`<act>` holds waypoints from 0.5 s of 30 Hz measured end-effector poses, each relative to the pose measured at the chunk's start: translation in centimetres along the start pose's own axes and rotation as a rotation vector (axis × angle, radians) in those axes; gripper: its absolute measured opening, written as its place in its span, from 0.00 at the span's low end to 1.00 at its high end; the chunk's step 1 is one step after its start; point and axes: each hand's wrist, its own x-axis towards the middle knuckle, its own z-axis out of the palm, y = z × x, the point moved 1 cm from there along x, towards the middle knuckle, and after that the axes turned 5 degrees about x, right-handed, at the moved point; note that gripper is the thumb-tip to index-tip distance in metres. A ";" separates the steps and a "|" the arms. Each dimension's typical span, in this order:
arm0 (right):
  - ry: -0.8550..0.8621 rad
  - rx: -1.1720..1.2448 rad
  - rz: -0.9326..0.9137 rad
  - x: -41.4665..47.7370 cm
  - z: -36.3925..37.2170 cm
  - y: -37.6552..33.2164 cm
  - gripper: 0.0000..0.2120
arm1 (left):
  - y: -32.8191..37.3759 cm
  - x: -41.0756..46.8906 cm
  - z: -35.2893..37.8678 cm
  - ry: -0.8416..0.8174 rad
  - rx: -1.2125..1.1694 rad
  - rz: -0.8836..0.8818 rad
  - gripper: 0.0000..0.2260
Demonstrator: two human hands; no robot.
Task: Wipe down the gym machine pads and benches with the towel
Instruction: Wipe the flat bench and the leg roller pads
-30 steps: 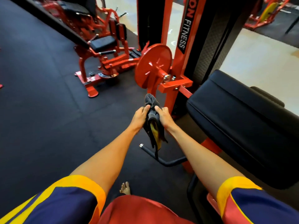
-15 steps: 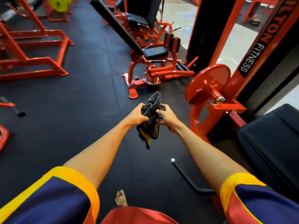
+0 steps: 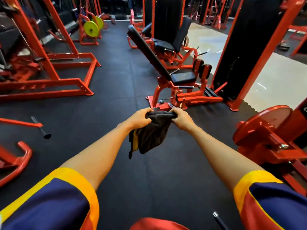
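Evidently between wipes: the left hand [image 3: 140,118] and right hand [image 3: 182,120] each grip the top edge of the dark towel [image 3: 153,136], which hangs between them, touching no pad. The next move probably means carrying it to the seat pad [image 3: 183,77] beyond the hands.

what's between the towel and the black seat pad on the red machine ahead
Nothing visible. The left hand and right hand grip the towel; only rubber floor lies between it and the seat pad.
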 end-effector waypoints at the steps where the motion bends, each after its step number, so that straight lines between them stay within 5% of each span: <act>1: 0.024 0.023 0.017 1.4 -0.1 -0.5 0.12 | -0.6 0.8 -1.4 -0.006 0.023 0.019 0.16; 5: 0.102 0.127 0.065 7.1 -0.7 -1.9 0.10 | -3.1 4.8 -5.7 -0.077 0.150 0.051 0.30; 15: 0.117 0.247 0.016 25.1 -2.8 0.5 0.08 | -6.3 21.1 -11.9 0.171 0.168 0.059 0.13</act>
